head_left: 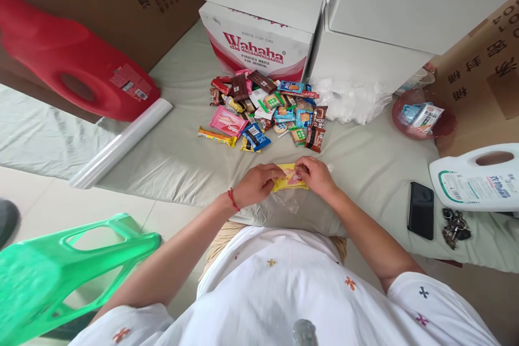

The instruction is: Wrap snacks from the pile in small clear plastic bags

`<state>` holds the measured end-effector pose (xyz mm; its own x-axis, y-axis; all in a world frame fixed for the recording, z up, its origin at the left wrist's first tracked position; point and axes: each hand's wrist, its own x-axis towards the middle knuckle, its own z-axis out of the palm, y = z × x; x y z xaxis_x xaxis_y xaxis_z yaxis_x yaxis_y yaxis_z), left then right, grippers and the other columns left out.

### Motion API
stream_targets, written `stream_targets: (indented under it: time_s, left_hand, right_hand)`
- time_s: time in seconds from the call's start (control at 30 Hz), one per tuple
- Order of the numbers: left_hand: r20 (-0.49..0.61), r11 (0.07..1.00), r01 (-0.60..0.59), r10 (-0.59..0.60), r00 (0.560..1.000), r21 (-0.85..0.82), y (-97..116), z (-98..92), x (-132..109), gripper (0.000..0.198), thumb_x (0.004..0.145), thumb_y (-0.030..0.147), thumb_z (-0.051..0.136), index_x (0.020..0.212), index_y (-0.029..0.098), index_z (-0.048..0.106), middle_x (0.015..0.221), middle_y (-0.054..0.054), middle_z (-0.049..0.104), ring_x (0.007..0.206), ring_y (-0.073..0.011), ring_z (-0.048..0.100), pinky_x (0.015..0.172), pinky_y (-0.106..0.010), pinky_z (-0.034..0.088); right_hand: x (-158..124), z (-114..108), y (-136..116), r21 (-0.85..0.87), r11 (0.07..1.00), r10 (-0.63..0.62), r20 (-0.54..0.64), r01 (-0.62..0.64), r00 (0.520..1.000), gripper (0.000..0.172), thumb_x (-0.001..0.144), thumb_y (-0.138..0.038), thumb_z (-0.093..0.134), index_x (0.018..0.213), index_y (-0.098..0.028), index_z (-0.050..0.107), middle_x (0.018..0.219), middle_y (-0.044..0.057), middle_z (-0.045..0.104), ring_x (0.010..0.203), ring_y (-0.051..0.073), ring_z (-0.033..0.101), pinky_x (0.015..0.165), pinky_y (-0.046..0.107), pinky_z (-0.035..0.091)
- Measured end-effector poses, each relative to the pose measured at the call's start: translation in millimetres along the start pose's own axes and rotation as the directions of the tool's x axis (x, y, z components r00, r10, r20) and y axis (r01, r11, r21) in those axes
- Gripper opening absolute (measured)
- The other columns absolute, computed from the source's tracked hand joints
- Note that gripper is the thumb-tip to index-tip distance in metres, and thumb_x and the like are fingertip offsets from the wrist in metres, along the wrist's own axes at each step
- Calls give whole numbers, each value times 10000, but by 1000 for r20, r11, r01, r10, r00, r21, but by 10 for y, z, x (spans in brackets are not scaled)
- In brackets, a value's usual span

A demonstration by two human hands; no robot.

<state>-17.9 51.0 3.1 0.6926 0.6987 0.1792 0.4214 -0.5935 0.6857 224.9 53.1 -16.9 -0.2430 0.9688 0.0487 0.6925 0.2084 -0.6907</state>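
Observation:
A yellow snack packet (290,178) with pink print lies flat near the front edge of the cloth-covered surface, in front of my body. My left hand (258,184), with a red cord at its wrist, is closed on the packet's left end. At the right end, the curled fingers of my right hand (319,175) pinch it; the fingertips partly cover the print. Thin clear plastic (288,201) shows beneath and around the packet. Just beyond my hands is a loose pile of wrapped snacks (270,105), with a yellow-orange bar (217,137) at its left.
A Wahaba-style carton reading "Wahaha" (255,46) stands behind the pile, beside bundled clear plastic bags (351,100). Leftward are a plastic roll (121,143), red jug (81,65) and green stool (60,275). Rightward are a red bowl (446,124), white jug (478,178), phone (420,211) and keys (454,227).

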Motion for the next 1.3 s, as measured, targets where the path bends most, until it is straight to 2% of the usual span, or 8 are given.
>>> stream_targets:
  time_s: [0.1,0.3,0.53,0.67,0.8,0.97,1.07,1.3]
  left_hand:
    - [-129,992,-79,92,987,101,78,33,-283,390,907,260,588,1288,184,625,1298,-157,664,1191,-280,623,1032,-474,493]
    - [38,870,-257,266,963,421,204,327,-546,557,931,241,662,1452,387,528,1458,-60,613,1435,-285,479,1217,-552,329]
    - [-67,853,-151,213,975,500,214,435,-362,384,978,115,527,1307,281,633,1037,-45,763,1197,-220,656,1188,-525,352]
    - [-268,942,-19,115,956,336,157,288,-395,150,958,198,539,942,215,688,776,-34,698,789,-186,661,1000,-489,478]
    - [-420,992,129,-117,900,1,92,125,-497,165,950,264,542,844,212,657,751,-38,665,779,-190,635,841,-408,512]
    - [-418,836,337,-517,747,-432,-67,54,-524,289,981,419,512,844,198,637,795,-29,648,749,-169,604,717,-314,503]
    - [-404,788,416,-598,692,-454,-178,32,-347,273,938,445,548,939,193,654,901,-40,665,838,-178,634,741,-302,521]
    - [-163,868,461,-490,857,-183,-276,53,380,825,780,438,752,1481,120,456,1354,-195,573,983,-268,655,928,-485,553]
  right_hand:
    - [-28,20,-21,-20,1000,-16,-8,16,1000,86,918,-177,574,916,-211,653,869,31,646,772,178,591,708,287,429]
    - [-48,20,-20,-13,999,-35,-17,34,999,83,943,-217,546,914,-224,624,865,34,651,766,184,585,704,295,425]
    - [-46,21,-7,-2,999,-41,-19,41,999,74,943,-224,551,906,-222,615,864,30,641,770,182,587,714,295,425]
    - [-50,25,-4,11,999,-36,-27,36,999,81,941,-233,550,899,-225,619,849,27,635,750,182,580,702,298,425]
    - [-42,31,2,22,999,-26,-31,27,999,81,935,-235,549,895,-224,618,838,26,638,735,181,578,697,297,433]
    - [-28,52,15,39,999,-27,-34,28,999,76,931,-239,548,904,-232,618,839,34,652,737,190,585,696,301,446]
    - [-28,59,18,35,999,-25,-35,27,999,80,933,-238,546,903,-224,619,847,39,652,737,192,589,701,305,447]
    - [-23,51,-7,21,1000,-12,-21,12,1000,71,928,-235,543,897,-224,606,841,32,647,749,193,586,698,301,431]
